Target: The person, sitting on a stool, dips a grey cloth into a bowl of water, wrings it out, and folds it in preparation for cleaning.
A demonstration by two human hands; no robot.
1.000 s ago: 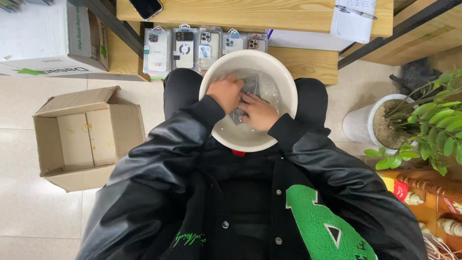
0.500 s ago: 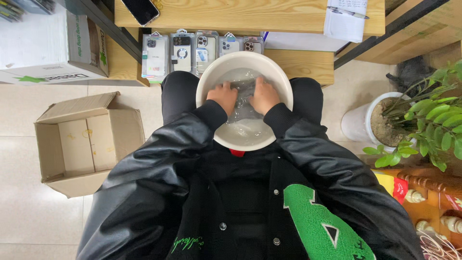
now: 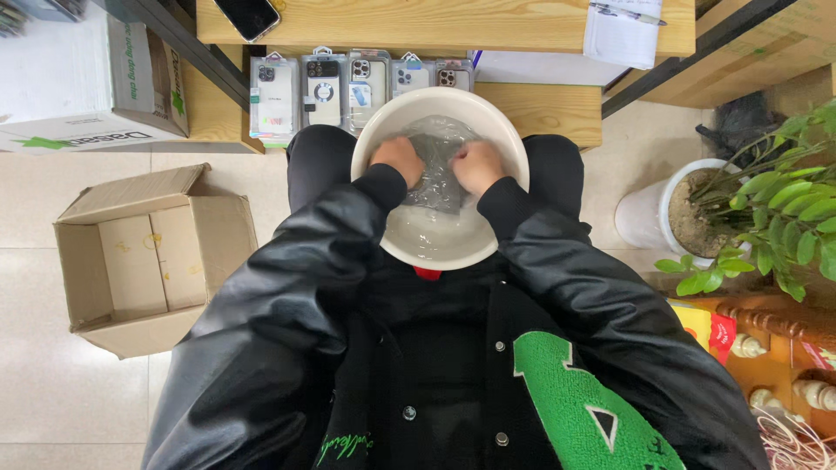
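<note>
Right now your left hand (image 3: 396, 158) and your right hand (image 3: 477, 165) are both down inside the white basin (image 3: 514, 148) that sits on your lap, and each is closed in a fist on the clear plastic bag (image 3: 435, 178). Your left fingers are curled together over the bag's left edge, your right fingers curled together over its right edge, so the crumpled bag stretches between your two fists and reaches a little past your knuckles toward the basin's far wall. Below your wrists the bare bottom of the basin shows, pale and glossy; whether there is water in it you cannot tell from this view. Just beyond your fingertips, past the basin's far rim, a row of packaged phone cases (image 3: 348, 83) stands against the lower wooden shelf (image 3: 557, 104). Further out from your left fingers a dark phone (image 3: 248, 16) lies on the upper wooden board. Well off to the left of your left hand an open cardboard box (image 3: 148, 261) rests on the tiled floor, and well to the right of your right hand stands a potted plant (image 3: 758, 209)
</note>
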